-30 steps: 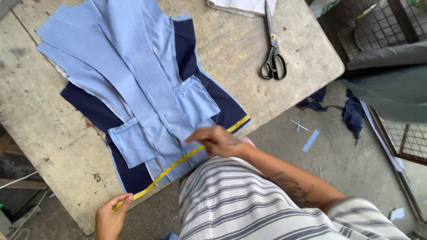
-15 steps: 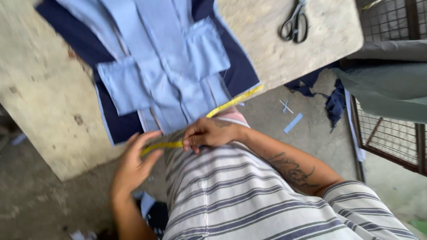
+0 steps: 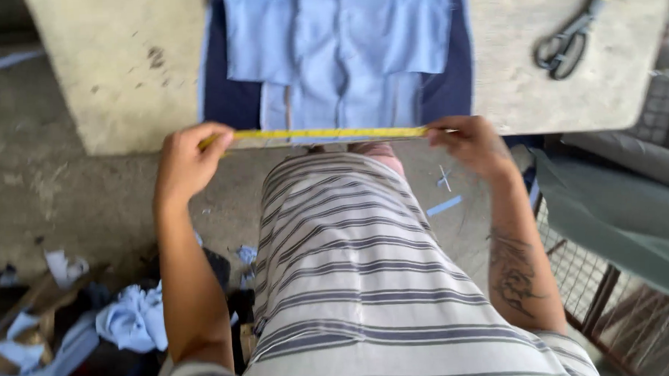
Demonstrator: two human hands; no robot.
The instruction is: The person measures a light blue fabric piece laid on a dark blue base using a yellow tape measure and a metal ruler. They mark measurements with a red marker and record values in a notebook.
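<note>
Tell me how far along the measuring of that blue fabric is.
Done: light blue cut pieces lie stacked on navy cloth on the table, scissors set aside. In hand: the left hand and right hand pull a yellow tape measure taut across the pieces' near edge. Left: probably marking or cutting; no mark is visible along that edge.

The hands moved apart: half a second back they were close together at the table edge, and the left hand (image 3: 189,162) and right hand (image 3: 472,142) then pulled the tape (image 3: 325,134) straight and level across the hem of the cloth (image 3: 337,54), seemingly taut
</note>
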